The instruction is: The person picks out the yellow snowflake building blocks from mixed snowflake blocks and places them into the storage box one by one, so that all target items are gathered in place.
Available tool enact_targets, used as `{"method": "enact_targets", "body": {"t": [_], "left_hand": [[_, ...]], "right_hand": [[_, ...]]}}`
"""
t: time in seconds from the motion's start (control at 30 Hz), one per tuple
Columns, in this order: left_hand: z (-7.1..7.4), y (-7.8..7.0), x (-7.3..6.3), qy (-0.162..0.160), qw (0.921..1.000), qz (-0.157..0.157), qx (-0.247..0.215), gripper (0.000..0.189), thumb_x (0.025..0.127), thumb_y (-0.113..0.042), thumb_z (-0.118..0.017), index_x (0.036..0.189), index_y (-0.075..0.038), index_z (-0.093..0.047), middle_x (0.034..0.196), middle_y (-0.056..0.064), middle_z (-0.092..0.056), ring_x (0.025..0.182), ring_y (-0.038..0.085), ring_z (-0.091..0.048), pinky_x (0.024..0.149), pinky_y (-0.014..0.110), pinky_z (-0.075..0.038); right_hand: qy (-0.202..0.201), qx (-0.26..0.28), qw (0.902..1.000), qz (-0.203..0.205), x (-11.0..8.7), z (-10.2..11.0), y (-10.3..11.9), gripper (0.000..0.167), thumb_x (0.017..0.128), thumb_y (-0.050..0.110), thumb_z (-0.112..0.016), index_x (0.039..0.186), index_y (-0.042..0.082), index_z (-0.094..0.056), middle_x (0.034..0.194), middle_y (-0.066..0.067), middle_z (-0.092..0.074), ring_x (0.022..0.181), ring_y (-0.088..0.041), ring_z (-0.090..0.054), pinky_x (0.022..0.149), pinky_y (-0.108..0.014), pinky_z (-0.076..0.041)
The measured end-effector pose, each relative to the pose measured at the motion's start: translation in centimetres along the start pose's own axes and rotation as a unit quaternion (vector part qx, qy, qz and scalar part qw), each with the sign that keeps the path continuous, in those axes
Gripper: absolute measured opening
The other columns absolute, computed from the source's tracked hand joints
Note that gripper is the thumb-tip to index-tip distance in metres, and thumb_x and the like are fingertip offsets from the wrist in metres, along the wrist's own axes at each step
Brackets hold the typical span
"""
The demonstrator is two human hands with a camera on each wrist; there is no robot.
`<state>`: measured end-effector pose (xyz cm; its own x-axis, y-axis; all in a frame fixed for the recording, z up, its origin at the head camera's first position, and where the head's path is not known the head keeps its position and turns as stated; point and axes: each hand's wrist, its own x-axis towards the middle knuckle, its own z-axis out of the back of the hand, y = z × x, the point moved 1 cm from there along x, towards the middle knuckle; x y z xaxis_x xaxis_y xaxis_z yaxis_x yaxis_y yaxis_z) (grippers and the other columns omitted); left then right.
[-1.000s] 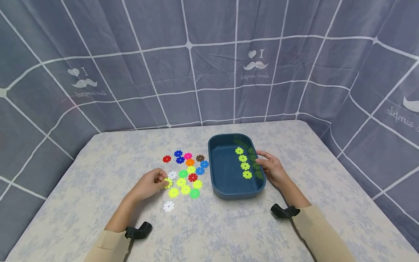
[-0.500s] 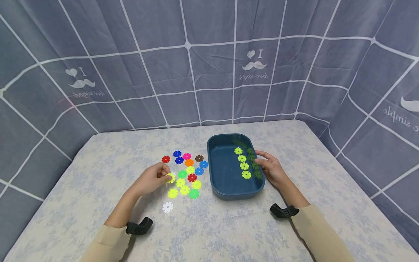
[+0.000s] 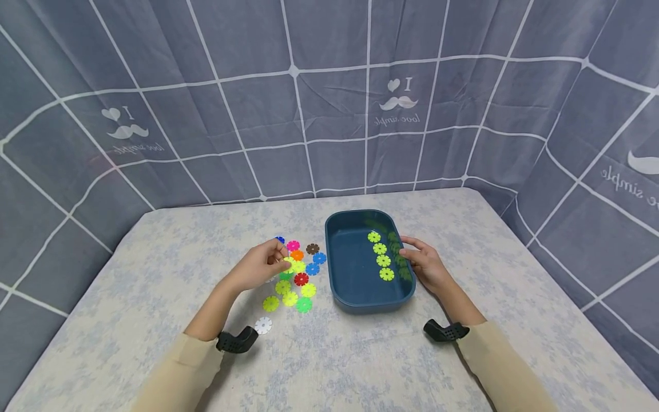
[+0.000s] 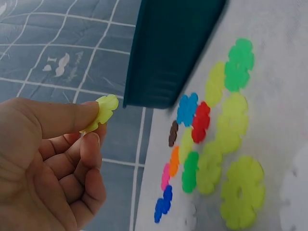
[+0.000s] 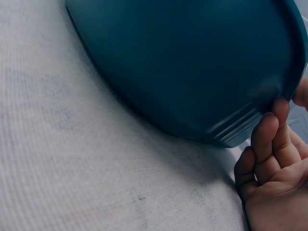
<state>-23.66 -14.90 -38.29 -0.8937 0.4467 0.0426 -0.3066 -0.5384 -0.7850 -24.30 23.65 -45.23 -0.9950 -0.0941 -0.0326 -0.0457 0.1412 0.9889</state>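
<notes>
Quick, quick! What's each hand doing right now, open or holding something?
Left hand: closed, pinching one yellow disc between thumb and finger.
Right hand: holding the blue box by its side.

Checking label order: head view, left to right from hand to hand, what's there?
Left hand → pinched yellow disc → brown disc → dark teal bin → right hand

Discs (image 3: 301, 279) on table (image 3: 350, 360), left of bin (image 3: 355, 269); four discs (image 3: 383, 260) inside.
</notes>
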Motion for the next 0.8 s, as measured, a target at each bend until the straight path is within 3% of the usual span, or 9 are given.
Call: {"method": "enact_targets", "body": {"t": [0.33, 0.8], "left_hand": [[-1.1, -2.5, 1.6, 0.006, 0.9996, -0.026, -0.010, 0.015, 0.093, -0.009, -0.066, 0.102, -0.003, -0.055, 0.089, 0.006, -0.057, 0.075, 0.021, -0.053, 0.069, 0.033, -0.046], [-2.9, -4.8, 3.5, 0.029, 0.9978, -0.051, -0.030, 0.013, 0.093, -0.008, -0.066, 0.100, -0.004, -0.056, 0.086, 0.006, -0.057, 0.075, 0.022, -0.055, 0.067, 0.033, -0.048]], "right_hand": [[0.000, -0.004, 1.0000, 0.003, 0.2, 0.1, -0.1, 0.052, 0.098, 0.005, -0.056, 0.143, -0.010, -0.035, 0.091, 0.001, -0.070, 0.075, -0.010, -0.065, 0.070, -0.025, -0.054], [0.006, 0.001, 1.0000, 0.000, 0.1, 0.1, 0.0, 0.054, 0.097, 0.007, -0.057, 0.143, -0.009, -0.035, 0.095, -0.001, -0.070, 0.078, -0.011, -0.067, 0.071, -0.026, -0.055]]}}
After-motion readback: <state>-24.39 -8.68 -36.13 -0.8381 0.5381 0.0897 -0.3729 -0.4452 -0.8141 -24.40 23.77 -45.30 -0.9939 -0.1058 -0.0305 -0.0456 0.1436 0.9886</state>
